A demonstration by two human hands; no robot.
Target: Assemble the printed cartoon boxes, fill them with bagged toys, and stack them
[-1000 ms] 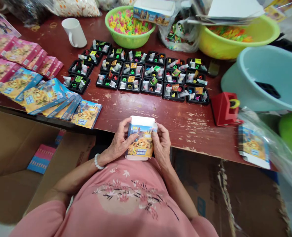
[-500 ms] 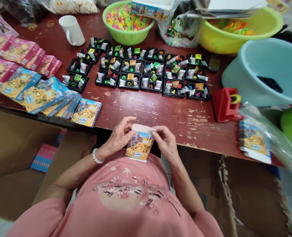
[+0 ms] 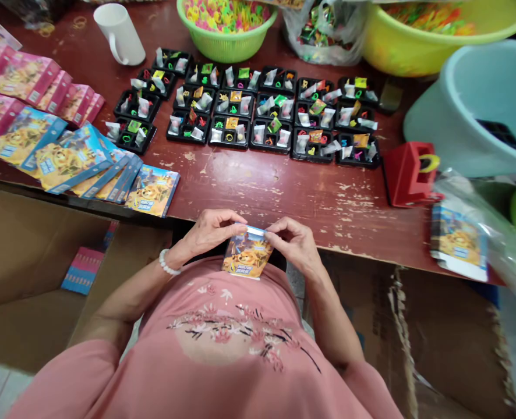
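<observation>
A small printed cardboard box (image 3: 247,253) rests upright against my body at the table's front edge, its picture side facing up at me. My left hand (image 3: 212,233) pinches its upper left corner between thumb and fingers. At the upper right corner, my right hand (image 3: 295,241) grips it the same way. Along the top a narrow white strip of the flap shows, folded over. Left of my hands, a finished-looking blue and yellow box (image 3: 152,191) lies on the table. Rows of black trays (image 3: 229,125) holding small toys and sachets stand beyond.
Pink boxes (image 3: 24,78) pile at the left. A white mug (image 3: 120,35) and a green basket (image 3: 225,43) of plastic pieces stand behind. To the right are a red tape dispenser (image 3: 410,174), flattened boxes (image 3: 459,238) and a blue tub (image 3: 463,110). Open cartons (image 3: 26,273) sit below.
The box's white top flap, standing up before, is now folded down, with both hands closed in at its top corners. The view has shifted slightly.
</observation>
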